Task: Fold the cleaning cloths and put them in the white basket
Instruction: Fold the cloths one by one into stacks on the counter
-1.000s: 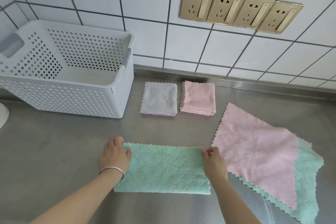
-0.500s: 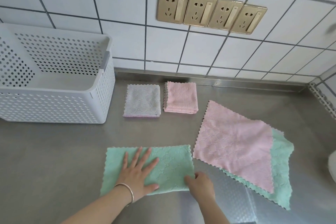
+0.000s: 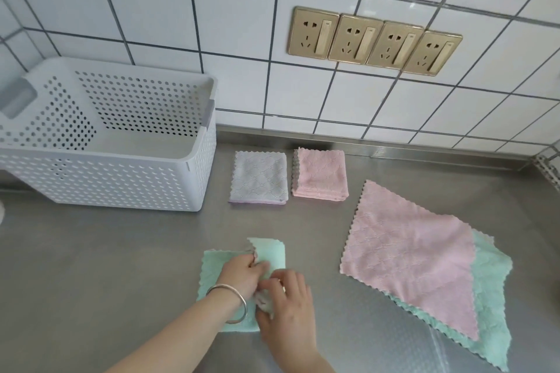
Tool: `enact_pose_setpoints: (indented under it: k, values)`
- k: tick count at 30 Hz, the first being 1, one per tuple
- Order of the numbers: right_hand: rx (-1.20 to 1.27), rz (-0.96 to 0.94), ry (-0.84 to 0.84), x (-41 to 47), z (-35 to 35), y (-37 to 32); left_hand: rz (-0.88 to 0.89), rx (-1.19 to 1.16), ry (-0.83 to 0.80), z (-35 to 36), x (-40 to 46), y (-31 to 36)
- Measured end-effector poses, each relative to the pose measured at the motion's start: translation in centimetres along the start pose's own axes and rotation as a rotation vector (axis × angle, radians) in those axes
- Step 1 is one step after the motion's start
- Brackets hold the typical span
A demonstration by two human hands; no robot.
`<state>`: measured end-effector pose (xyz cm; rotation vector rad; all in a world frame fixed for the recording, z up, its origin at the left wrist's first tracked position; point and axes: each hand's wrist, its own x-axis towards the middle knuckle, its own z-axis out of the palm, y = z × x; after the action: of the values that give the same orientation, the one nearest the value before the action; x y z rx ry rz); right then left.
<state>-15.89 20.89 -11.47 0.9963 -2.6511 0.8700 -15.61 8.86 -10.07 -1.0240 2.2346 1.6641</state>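
Note:
A green cloth [image 3: 212,266] lies on the steel counter in front of me, its right half lifted and turned over to the left. My left hand [image 3: 241,274], with a bracelet on the wrist, rests on the cloth and pinches the folded flap. My right hand [image 3: 288,303] grips the cloth's near right part beside it. The white perforated basket [image 3: 121,179] stands empty at the back left. A folded grey cloth [image 3: 259,177] and a folded pink stack [image 3: 321,174] lie to the right of the basket. An unfolded pink cloth [image 3: 409,254] lies over an unfolded green cloth [image 3: 491,291] on the right.
A white tiled wall with a row of gold sockets [image 3: 374,41] rises behind the counter. A steel ledge [image 3: 394,147] runs along the wall's foot. The counter's near right surface has an embossed texture [image 3: 378,339].
The green strip has been folded in half, its right end brought over to the left. Both hands have come together on it. The camera has swung back to the left.

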Motion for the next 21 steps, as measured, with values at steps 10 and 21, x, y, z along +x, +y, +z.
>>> enact_pose_setpoints:
  k: [10, 21]
  values:
    - [-0.189, -0.035, -0.480, -3.2, 4.4, 0.4, -0.140, 0.014, 0.176, -4.8, 0.4, -6.6]
    - [-0.256, 0.001, -0.615, -4.1, 6.2, 0.5, -0.136, 0.057, 0.382, -3.7, 0.5, -8.8]
